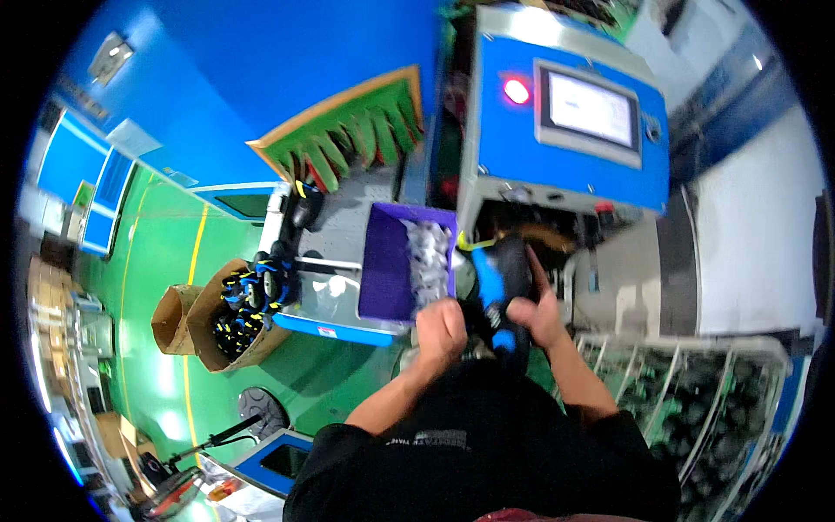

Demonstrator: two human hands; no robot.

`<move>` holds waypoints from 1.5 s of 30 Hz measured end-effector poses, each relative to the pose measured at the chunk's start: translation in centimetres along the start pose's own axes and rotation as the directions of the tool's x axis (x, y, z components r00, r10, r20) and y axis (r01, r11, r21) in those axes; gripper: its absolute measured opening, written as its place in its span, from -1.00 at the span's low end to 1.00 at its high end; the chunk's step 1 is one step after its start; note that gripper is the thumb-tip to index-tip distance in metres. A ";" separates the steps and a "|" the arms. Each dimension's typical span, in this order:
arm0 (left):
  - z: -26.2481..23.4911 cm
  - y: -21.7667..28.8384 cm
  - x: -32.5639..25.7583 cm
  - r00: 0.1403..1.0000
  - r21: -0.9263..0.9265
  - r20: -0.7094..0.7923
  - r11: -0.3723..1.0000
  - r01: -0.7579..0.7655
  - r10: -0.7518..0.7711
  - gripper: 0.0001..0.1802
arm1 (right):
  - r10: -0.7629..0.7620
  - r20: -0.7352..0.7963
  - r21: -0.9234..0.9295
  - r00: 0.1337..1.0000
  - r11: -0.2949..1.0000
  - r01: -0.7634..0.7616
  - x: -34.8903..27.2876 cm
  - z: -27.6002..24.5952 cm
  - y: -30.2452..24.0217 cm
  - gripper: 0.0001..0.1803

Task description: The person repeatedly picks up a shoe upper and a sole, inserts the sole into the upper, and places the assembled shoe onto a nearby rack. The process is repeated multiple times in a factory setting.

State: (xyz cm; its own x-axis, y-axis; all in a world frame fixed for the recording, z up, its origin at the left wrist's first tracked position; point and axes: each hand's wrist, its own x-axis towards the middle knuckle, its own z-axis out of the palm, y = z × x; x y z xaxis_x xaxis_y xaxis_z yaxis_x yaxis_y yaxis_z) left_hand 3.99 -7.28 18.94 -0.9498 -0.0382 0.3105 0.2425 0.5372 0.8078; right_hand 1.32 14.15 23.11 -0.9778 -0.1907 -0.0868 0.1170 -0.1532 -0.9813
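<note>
Your right hand [539, 317] grips a black-and-blue shoe [513, 277]. Your left hand [442, 331] is curled; I can't tell if it holds anything. The purple bin [385, 265] sits just past it. You seem to be steadying the shoe; moving it likely needs a firm grip.

head camera: sitting on the wearer's head, left of a side-by-side fisheye pair | looking down over the black shirt [487, 448] | facing the blue machine [509, 139] ahead | showing left hand [441, 331] and right hand [544, 317] fairly near, green floor [156, 252] farther off
</note>
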 end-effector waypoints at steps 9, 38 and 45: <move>7.1 1.0 -2.4 0.498 -0.346 0.783 0.404 0.847 -0.372 -0.42 | 0.448 0.053 0.494 0.893 0.765 -0.413 -10.1 -11.1 5.3 0.02; 3.8 -14.3 2.5 0.785 -0.102 0.442 0.845 0.525 -0.434 -0.67 | 0.123 -0.466 -0.842 0.876 0.242 -0.482 5.5 -7.2 4.0 0.20; 2.6 -15.4 4.8 0.664 -0.009 0.590 0.819 0.574 -0.459 -0.57 | -0.156 -0.436 -0.863 0.886 0.351 -0.362 3.9 -7.4 6.5 0.25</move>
State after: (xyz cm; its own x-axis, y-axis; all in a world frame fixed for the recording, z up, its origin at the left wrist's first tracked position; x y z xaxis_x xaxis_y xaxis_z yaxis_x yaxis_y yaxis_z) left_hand -4.79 -13.55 6.66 -0.8588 0.2249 -0.4604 -0.3450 0.4105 0.8441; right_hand -3.02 19.61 15.13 -0.9608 0.2774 0.0014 0.2454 0.8524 -0.4617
